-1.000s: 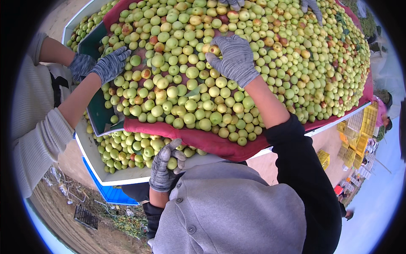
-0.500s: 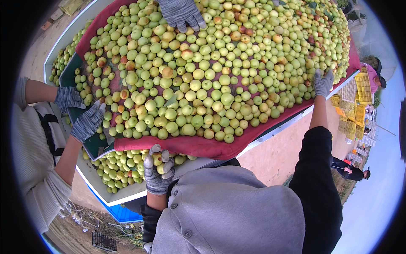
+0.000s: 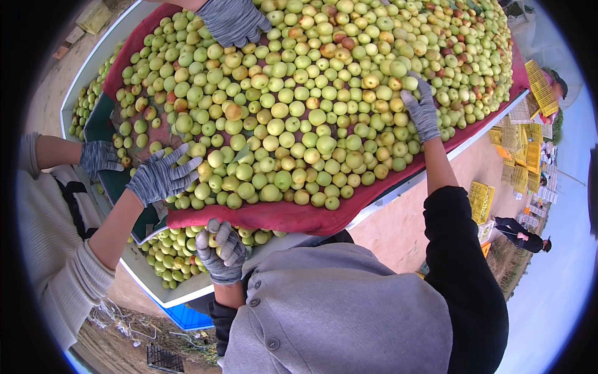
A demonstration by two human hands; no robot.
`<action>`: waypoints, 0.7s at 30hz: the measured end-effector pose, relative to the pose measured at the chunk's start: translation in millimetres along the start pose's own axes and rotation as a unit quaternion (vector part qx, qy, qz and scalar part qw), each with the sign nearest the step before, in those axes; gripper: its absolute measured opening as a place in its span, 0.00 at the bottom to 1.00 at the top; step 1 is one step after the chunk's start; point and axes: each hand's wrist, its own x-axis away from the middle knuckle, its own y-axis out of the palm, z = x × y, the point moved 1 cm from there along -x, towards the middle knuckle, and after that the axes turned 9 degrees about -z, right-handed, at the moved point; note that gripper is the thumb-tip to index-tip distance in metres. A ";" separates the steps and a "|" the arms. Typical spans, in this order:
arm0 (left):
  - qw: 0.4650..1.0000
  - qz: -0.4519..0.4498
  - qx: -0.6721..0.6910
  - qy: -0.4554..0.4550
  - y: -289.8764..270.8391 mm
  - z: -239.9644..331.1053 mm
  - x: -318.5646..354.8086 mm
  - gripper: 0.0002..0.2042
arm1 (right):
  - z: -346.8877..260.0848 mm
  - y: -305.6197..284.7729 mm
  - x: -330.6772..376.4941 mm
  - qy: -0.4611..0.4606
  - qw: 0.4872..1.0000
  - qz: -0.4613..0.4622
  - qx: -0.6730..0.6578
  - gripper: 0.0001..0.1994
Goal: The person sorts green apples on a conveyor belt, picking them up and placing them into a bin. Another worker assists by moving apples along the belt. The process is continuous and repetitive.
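Note:
Small, round yellow-green fruit (image 3: 317,116), some blushed red and looking like jujubes, cover a sloping table lined with red cloth (image 3: 280,217). My right hand (image 3: 422,112), in a grey glove, lies on the heap at the right with fingers spread. My left hand (image 3: 222,250), also gloved, is curled in front of the cloth's near edge, above a lower white-rimmed tray (image 3: 198,290) of the same fruit. A yellowish jujube (image 3: 217,243) shows between its fingers; whether it holds more is hidden.
At the left a co-worker's two gloved hands (image 3: 163,176) reach over the table's green end. Another person's gloved hand (image 3: 233,23) rests on the fruit at the top. Yellow crates (image 3: 520,146) and a person in dark clothes (image 3: 520,235) are at the right.
My right hand has moved left and inward over the fruit from the right edge. My left hand has shifted slightly left. The co-worker's nearer hand has moved right onto the fruit.

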 end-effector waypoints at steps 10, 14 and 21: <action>0.998 0.013 -0.049 0.021 7.5 -7.4 2.3 0.09 | -113.7 179.3 25.4 -0.091 0.979 -0.180 0.005 0.32; 0.997 0.020 -0.068 0.040 7.1 -2.1 18.6 0.09 | -153.6 187.4 14.3 -0.128 0.951 -0.271 0.077 0.31; 0.995 0.018 -0.045 0.086 -0.9 6.3 43.7 0.09 | -114.5 136.0 -39.2 -0.086 0.958 -0.093 0.258 0.10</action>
